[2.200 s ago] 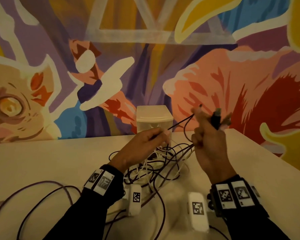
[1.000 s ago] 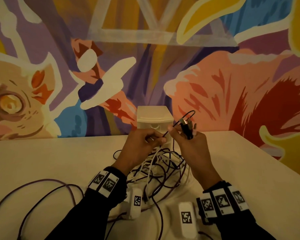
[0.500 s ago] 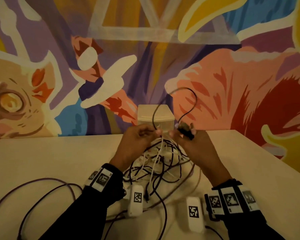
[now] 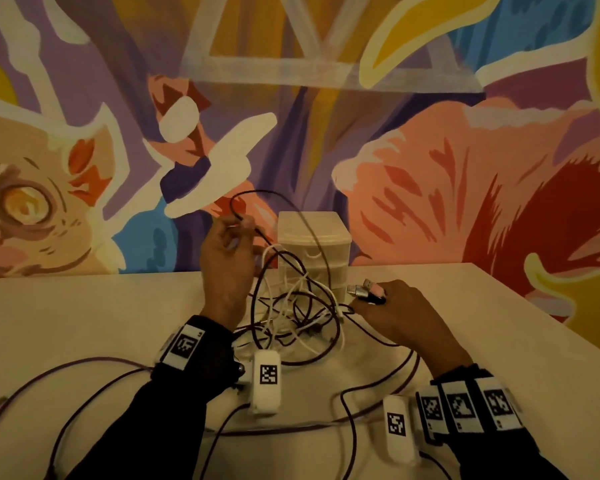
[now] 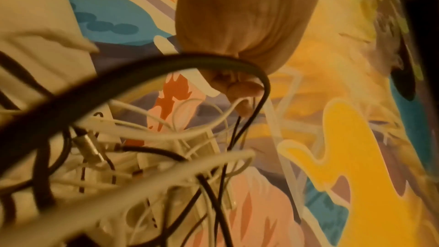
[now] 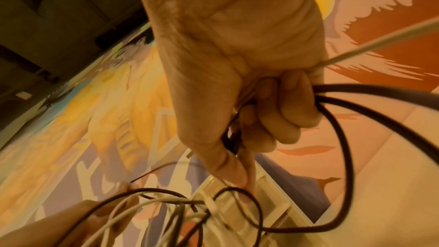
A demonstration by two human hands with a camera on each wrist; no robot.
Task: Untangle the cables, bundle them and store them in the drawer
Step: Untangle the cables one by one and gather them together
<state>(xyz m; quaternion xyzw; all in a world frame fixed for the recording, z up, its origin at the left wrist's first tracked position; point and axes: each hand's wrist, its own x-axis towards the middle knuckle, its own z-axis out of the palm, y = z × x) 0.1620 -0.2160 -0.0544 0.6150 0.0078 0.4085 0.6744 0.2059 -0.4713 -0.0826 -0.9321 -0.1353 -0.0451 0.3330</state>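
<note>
Near edge: dark cables looping across the counter.
Right hand: low, just above the counter, fingers curled tight around plug ends and cords.
Cable pile: white and dark cords mixed up between both hands.
Left hand: lifted up, fingers pinching a dark cable loop.
Drawer box: behind the pile, by the painted wall.

Two hands: left hand and right hand. One small drawer unit with three drawers. One tangle of cables, dark and white mixed; perhaps four or five, too knotted to count. Two metal plugs.
</note>
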